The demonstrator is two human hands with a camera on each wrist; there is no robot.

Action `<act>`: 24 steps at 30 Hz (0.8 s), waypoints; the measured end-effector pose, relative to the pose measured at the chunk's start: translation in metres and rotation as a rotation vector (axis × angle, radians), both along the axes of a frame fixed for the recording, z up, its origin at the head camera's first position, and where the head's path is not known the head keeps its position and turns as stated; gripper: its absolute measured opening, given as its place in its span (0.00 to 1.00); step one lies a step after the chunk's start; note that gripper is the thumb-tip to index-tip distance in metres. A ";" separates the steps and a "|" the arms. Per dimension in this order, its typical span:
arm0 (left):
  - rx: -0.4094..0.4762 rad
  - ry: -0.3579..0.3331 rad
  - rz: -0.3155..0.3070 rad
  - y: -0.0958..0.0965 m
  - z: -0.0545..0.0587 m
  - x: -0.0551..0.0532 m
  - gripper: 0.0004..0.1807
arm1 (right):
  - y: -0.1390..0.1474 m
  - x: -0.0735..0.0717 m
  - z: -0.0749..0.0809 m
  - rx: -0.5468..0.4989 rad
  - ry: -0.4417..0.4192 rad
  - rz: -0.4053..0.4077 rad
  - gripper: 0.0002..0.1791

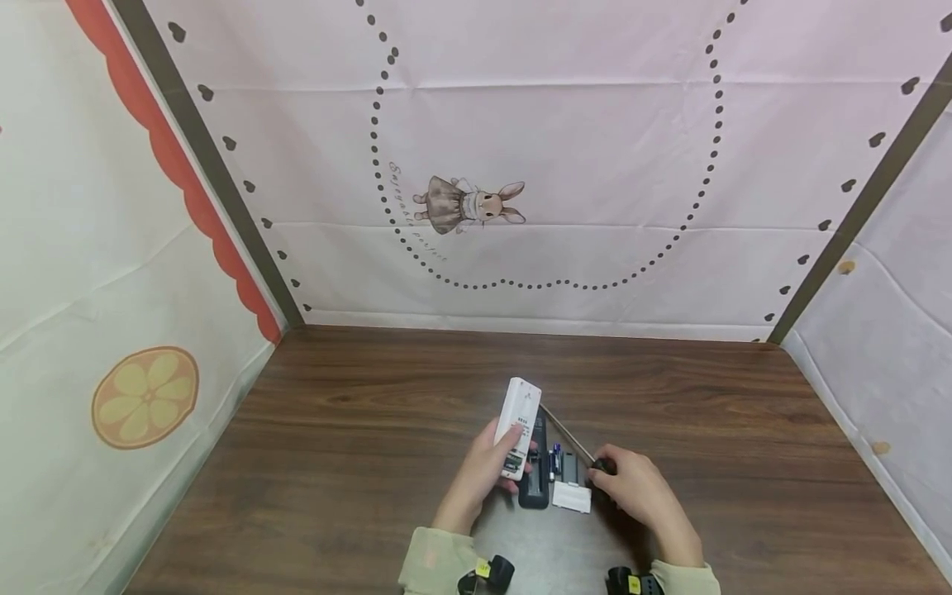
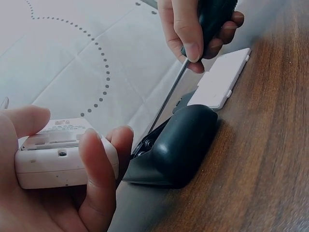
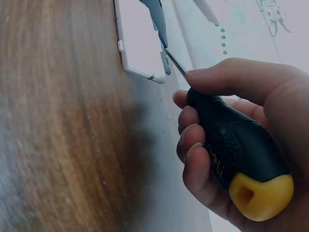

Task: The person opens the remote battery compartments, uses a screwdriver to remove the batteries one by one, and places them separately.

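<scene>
My left hand (image 1: 470, 475) grips a white remote control (image 1: 521, 405), whose battery compartment is uncovered in the left wrist view. Held by my right hand (image 1: 638, 489) is a screwdriver (image 3: 241, 140) with a black handle and yellow end. Its thin metal shaft slants toward the two remotes; where the tip ends is hard to tell. Beside the white remote, a black remote control (image 2: 186, 145) lies on the table with its compartment uncovered. Right of it are small blue batteries (image 1: 554, 463), a dark grey cover (image 1: 569, 468) and a white battery cover (image 1: 571, 497).
The dark wood table (image 1: 357, 463) carries a grey sheen near its front middle. White printed fabric (image 1: 550, 165) stands along its back edge, with more fabric at both sides.
</scene>
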State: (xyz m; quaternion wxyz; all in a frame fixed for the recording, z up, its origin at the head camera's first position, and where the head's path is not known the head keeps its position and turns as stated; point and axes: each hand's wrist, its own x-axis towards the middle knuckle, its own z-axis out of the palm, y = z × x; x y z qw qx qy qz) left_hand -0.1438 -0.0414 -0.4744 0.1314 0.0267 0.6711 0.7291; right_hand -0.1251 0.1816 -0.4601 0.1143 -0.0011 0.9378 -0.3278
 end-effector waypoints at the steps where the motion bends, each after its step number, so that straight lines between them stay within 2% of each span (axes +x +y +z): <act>1: 0.000 -0.003 -0.003 0.001 0.000 0.000 0.25 | 0.000 0.000 0.000 -0.002 0.000 -0.003 0.07; 5: 0.004 -0.021 -0.011 0.002 0.004 0.001 0.24 | 0.001 0.000 0.000 -0.012 0.000 -0.010 0.08; 13: -0.020 -0.019 -0.015 0.003 0.029 0.011 0.21 | 0.001 -0.002 0.000 -0.004 0.022 0.006 0.09; 24: -0.018 -0.024 -0.020 0.002 0.032 0.012 0.22 | 0.001 -0.002 0.000 0.006 -0.008 -0.016 0.10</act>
